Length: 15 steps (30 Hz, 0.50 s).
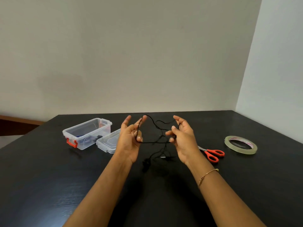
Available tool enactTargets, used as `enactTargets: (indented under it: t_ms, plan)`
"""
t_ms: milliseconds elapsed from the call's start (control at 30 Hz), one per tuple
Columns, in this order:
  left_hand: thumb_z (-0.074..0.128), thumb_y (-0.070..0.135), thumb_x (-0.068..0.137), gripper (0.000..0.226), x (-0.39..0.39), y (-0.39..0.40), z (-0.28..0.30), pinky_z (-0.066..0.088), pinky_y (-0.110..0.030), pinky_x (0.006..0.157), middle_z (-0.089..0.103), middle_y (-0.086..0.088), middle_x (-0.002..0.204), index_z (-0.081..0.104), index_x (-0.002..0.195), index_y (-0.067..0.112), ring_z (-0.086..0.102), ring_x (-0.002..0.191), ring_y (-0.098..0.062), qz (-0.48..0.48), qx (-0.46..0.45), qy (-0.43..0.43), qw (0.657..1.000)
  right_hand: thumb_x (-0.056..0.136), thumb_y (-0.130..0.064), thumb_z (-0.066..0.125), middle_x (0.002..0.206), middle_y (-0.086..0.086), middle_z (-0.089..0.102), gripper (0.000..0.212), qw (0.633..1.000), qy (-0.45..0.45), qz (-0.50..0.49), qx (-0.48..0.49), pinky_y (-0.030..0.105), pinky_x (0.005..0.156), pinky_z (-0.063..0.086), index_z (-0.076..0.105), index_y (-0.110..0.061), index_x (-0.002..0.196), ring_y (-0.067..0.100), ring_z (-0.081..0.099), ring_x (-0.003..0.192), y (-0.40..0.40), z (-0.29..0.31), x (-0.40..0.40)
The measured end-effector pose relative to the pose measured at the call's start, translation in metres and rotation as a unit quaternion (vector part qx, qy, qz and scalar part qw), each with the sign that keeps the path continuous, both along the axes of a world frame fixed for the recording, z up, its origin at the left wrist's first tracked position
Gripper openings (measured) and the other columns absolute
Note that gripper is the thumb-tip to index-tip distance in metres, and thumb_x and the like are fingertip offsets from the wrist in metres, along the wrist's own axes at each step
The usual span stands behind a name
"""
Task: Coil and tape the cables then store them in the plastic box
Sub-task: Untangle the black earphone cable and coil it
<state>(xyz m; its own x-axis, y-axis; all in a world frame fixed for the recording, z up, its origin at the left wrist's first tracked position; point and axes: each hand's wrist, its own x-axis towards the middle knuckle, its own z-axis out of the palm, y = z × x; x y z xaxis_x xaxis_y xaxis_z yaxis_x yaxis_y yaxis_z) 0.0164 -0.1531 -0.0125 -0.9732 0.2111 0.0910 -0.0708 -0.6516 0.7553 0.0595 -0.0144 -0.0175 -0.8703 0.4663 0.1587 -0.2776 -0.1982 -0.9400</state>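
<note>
So both hands are up over the black worktop point(49, 169) with a thin black cable point(155, 142) strung between them. The left hand point(129, 138) has a loop of it running over its raised fingers and down across the palm, thumb curled in on the strand. The right hand point(182, 136) pinches the other side between thumb and fingertips. The rest of the cable hangs in a tangle down to the worktop, plug end lying just below the hands.

My take for coiling: keep the left hand as the former, feed even loops with the right, and let the loose tail untwist as it rises so it doesn't knot.

Room-wise it looks fine. The clear plastic box with red latches point(87, 133) sits open off to the left, something dark and blue already inside, its clear lid point(107, 142) just beside it. The orange-handled scissors point(212, 154) lie right by the right wrist, so I'd watch the dangling tail there. The roll of clear tape point(240, 145) is further right, well away from the worktop's edge.
</note>
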Motion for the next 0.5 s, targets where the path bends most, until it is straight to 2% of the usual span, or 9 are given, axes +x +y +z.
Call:
enactTargets:
  t_ms: [67,100,133,200,300,367,400,433,500]
  plan:
    - [0.042,0.006,0.093,0.052,-0.003,-0.004,0.001,0.031,-0.012,0.034,0.059,-0.006,0.121,0.027,0.14,0.024,0.029,0.03,-0.003,0.013,0.019,0.023,0.999,0.095,0.005,0.037,0.08,0.005,0.055,0.04,0.999,-0.04,-0.004,0.0,0.023,0.063,0.053,0.042,-0.017,0.129,0.011,0.06,0.063,-0.001,-0.003,-0.001]
    - [0.047,0.012,0.092,0.055,-0.005,-0.005,0.0,0.032,-0.012,0.035,0.055,-0.005,0.129,0.027,0.142,0.024,0.029,0.031,-0.003,0.015,0.018,0.035,0.999,0.094,0.006,0.038,0.087,0.008,0.059,0.044,0.998,-0.059,-0.013,0.019,0.024,0.066,0.055,0.038,-0.018,0.131,0.012,0.063,0.066,-0.001,-0.005,-0.002]
    - [0.052,0.016,0.091,0.056,-0.005,-0.007,0.0,0.033,-0.012,0.037,0.054,-0.004,0.132,0.029,0.142,0.023,0.031,0.032,-0.001,0.025,-0.007,0.052,0.998,0.092,0.006,0.042,0.108,0.016,0.058,0.05,0.995,-0.072,-0.033,0.055,0.022,0.063,0.055,0.036,-0.021,0.133,0.012,0.065,0.069,0.0,-0.006,-0.003]
    - [0.063,0.017,0.085,0.055,-0.008,-0.013,0.0,0.044,-0.015,0.052,0.061,0.001,0.121,0.04,0.135,0.025,0.048,0.049,0.004,0.105,-0.186,0.12,0.969,0.087,0.008,0.047,0.153,0.009,0.02,0.061,0.985,-0.075,-0.086,0.13,0.016,0.056,0.052,0.032,-0.023,0.138,0.011,0.065,0.081,0.003,-0.008,-0.006]
    - [0.075,0.028,0.074,0.049,-0.013,-0.02,-0.008,0.043,-0.015,0.068,0.065,0.01,0.087,0.057,0.119,0.027,0.055,0.075,-0.003,0.186,-0.516,0.262,0.794,0.083,0.009,0.048,0.156,-0.006,-0.009,0.071,0.97,-0.074,-0.107,0.206,0.013,0.052,0.048,0.023,-0.02,0.143,0.015,0.055,0.11,0.006,-0.01,-0.005]
    - [0.072,0.041,0.074,0.029,-0.01,-0.019,-0.013,0.039,-0.023,0.065,0.058,0.009,0.069,0.069,0.095,0.021,0.053,0.07,-0.009,0.132,-0.658,0.287,0.684,0.082,0.01,0.049,0.156,-0.009,-0.008,0.072,0.96,-0.057,-0.1,0.257,0.013,0.058,0.046,0.023,-0.019,0.142,0.019,0.047,0.122,0.006,-0.012,-0.005]
    - [0.067,0.043,0.078,0.026,-0.009,-0.018,-0.015,0.038,-0.025,0.061,0.054,0.006,0.062,0.068,0.082,0.018,0.052,0.065,-0.013,0.127,-0.69,0.28,0.655,0.081,0.01,0.05,0.156,-0.01,-0.007,0.071,0.954,-0.046,-0.1,0.28,0.014,0.064,0.046,0.024,-0.019,0.141,0.02,0.043,0.126,0.006,-0.014,-0.006]
    - [0.061,0.041,0.085,0.03,-0.011,-0.016,-0.017,0.037,-0.026,0.056,0.05,0.003,0.056,0.065,0.073,0.014,0.05,0.061,-0.015,0.139,-0.682,0.258,0.67,0.081,0.009,0.05,0.156,-0.009,-0.005,0.07,0.951,-0.036,-0.102,0.291,0.015,0.068,0.046,0.026,-0.018,0.14,0.021,0.039,0.129,0.008,-0.015,-0.006]
    - [0.048,0.033,0.094,0.038,-0.012,-0.017,-0.013,0.032,-0.021,0.048,0.048,0.0,0.052,0.058,0.065,0.01,0.044,0.051,-0.014,0.161,-0.517,0.137,0.829,0.081,0.007,0.052,0.156,-0.008,-0.001,0.068,0.955,-0.034,-0.109,0.276,0.011,0.067,0.043,0.028,-0.018,0.139,0.021,0.034,0.134,0.012,-0.016,-0.008]
